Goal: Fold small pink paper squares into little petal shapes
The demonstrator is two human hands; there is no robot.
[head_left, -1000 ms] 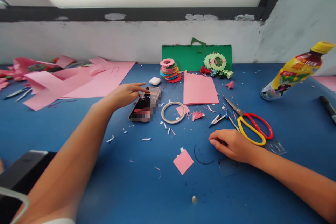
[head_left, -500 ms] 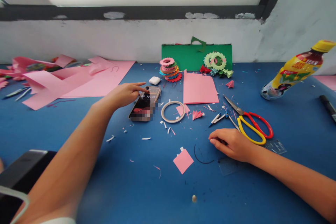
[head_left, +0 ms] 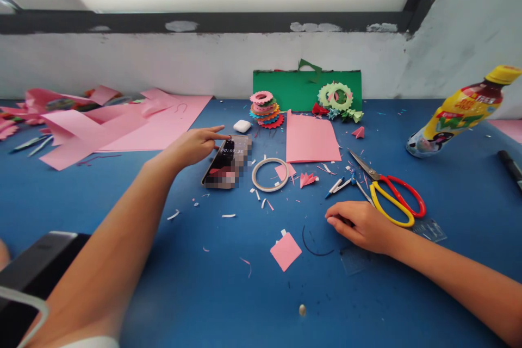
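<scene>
Over the upper part of a phone [head_left: 224, 160] my left hand [head_left: 194, 145] stretches its index finger, with the thumb near the phone's left edge; whether the fingertip touches the screen I cannot tell. The screen reads 00:59:35. My right hand [head_left: 361, 224] rests on the table with curled fingers, and what lies inside them is hidden. Just beyond it are scissors [head_left: 393, 196] with red and yellow handles and a blue-and-white pair of compasses [head_left: 341, 186]. A pink paper square [head_left: 286, 252] with white tabs lies to its left, beside a thin dark curved strip [head_left: 316, 250].
A tape roll [head_left: 255, 179] lies right of the phone. Behind it stand stacked paper rings [head_left: 267, 111], a folded pink sheet [head_left: 312, 138] and green card [head_left: 285, 84]. Pink paper [head_left: 122, 125] spreads at left. A yellow-labelled bottle [head_left: 459, 111] leans at right.
My left index finger has lifted slightly and straightened over the phone. The right hand stays put. The whole view has shifted a little.
</scene>
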